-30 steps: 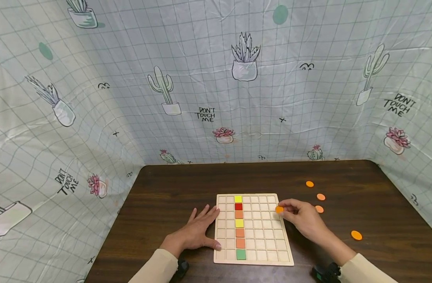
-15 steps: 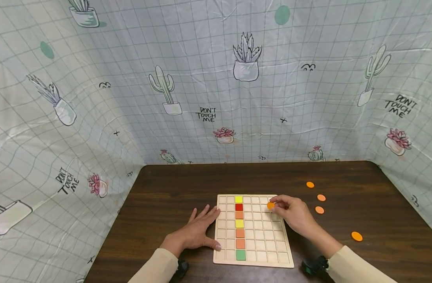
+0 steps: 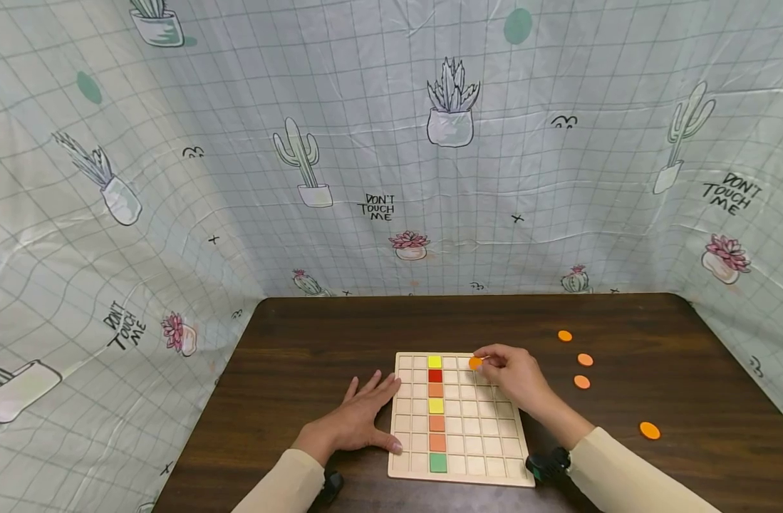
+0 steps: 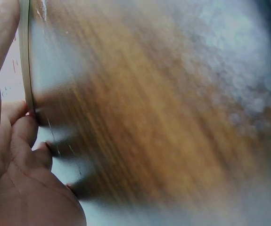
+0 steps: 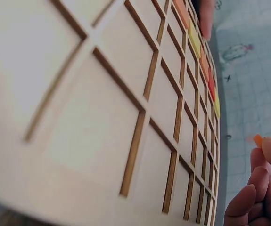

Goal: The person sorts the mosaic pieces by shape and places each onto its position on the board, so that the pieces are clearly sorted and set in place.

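Observation:
A pale wooden grid board (image 3: 489, 447) lies on the dark table. One of its columns is filled with coloured square tiles, among them a red tile (image 3: 435, 375) and a green tile (image 3: 438, 462). My left hand (image 3: 353, 422) is spread flat at the board's left side, fingertips and thumb touching its edge. Over the far right part of the board, my right hand (image 3: 516, 377) pinches an orange disc (image 3: 475, 363) between thumb and fingers. In the right wrist view that disc (image 5: 258, 140) shows edge-on, apart from the board.
Several orange discs lie to the right of the board, the nearest disc (image 3: 650, 430) closest to the front. A patterned cloth (image 3: 391, 142) hangs behind and along both sides of the table (image 3: 288, 356).
My right hand has moved left and slightly away with the orange disc, from the board's right edge to above its far rows. The left hand has stayed in place.

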Demonstrator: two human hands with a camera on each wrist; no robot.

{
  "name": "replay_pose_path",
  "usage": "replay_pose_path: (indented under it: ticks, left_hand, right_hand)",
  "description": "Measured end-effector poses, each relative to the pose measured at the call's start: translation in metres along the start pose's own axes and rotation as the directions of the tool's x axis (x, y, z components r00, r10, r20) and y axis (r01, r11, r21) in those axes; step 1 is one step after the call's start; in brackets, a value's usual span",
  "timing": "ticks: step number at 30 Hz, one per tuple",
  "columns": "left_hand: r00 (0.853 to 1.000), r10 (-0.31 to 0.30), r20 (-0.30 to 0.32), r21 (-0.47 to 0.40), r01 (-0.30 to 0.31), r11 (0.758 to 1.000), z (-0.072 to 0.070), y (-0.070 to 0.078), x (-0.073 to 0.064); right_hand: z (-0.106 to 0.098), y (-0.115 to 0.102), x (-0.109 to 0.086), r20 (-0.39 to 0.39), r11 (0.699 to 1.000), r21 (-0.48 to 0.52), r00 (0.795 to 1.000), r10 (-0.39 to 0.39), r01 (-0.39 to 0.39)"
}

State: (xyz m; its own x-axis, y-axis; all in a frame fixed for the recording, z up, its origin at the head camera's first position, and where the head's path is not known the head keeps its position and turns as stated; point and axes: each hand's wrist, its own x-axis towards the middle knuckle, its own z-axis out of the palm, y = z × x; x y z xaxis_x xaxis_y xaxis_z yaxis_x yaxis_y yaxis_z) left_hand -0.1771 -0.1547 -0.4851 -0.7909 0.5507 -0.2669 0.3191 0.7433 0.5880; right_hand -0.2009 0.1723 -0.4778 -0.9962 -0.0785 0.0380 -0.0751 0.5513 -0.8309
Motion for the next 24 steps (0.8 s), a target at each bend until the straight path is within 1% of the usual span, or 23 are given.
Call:
replay_pose_path:
  ticks: [9,18,24]
  left_hand:
    - [1.000,0.005,0.002,0.002,-0.005,1.000,0.001,-0.001,0.000]
    - [1.000,0.003,-0.002,-0.003,-0.003,1.000,0.001,-0.001,0.000]
    - [1.000,0.004,-0.001,-0.005,-0.004,1.000,0.001,-0.001,0.000]
  right_hand:
    - [0.010,-0.001,0.012,0.001,1.000,-0.021,1.000,-0.010,0.010]
    - [0.020,-0.002,0.022,0.052,1.000,-0.010,0.999,-0.005,0.006]
    - [0.027,-0.003,0.026,0.062,1.000,-0.023,0.998,-0.007,0.009]
